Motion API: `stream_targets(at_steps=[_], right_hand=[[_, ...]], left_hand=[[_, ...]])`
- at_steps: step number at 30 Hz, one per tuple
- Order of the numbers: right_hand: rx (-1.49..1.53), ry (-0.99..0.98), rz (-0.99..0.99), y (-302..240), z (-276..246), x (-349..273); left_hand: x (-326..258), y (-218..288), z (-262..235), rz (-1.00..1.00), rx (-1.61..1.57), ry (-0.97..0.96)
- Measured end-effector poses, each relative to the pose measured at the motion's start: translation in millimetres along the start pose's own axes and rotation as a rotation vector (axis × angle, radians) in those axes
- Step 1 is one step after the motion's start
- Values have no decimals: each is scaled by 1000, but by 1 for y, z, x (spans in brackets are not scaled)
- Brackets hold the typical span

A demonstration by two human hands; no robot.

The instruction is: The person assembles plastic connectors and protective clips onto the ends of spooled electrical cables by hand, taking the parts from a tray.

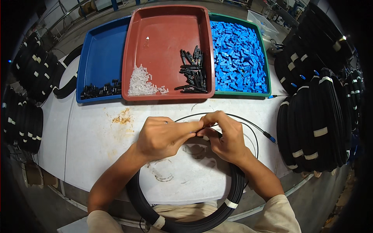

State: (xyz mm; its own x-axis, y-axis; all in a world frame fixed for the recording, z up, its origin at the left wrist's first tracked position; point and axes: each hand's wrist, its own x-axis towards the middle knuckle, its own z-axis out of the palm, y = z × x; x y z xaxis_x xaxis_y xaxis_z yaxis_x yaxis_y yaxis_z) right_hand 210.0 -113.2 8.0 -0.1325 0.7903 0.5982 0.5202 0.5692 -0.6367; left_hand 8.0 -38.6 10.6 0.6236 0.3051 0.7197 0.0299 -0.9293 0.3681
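Here, both hands (157, 138) (228, 139) meet fingertip-to-fingertip over the coil (138, 199), apparently pinching a thin cable (257, 143).

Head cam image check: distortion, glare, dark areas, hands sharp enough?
Head view: black fisheye rim, front edge of the white table bows; head view: one small bright spot at upper right, black coils there sink into the dark; head view: left hand and right hand fairly sharp, but fingers hide most of the pinch point.
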Motion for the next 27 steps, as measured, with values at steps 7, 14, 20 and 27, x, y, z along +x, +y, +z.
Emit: stream_targets(at_steps=[7,14,20,27], right_hand=[[-64,79,-10,6,0,-4],[49,147,-65,17,6,-10],[48,155,-39,15,0,-7],[38,157,-30,10,-1,-7]], left_hand=[[-5,-8,0,-175,-66,91],[-7,-6,-3,-218,-122,103],[-6,-8,-1,-205,-137,144],[-2,-3,-4,-206,-68,111]])
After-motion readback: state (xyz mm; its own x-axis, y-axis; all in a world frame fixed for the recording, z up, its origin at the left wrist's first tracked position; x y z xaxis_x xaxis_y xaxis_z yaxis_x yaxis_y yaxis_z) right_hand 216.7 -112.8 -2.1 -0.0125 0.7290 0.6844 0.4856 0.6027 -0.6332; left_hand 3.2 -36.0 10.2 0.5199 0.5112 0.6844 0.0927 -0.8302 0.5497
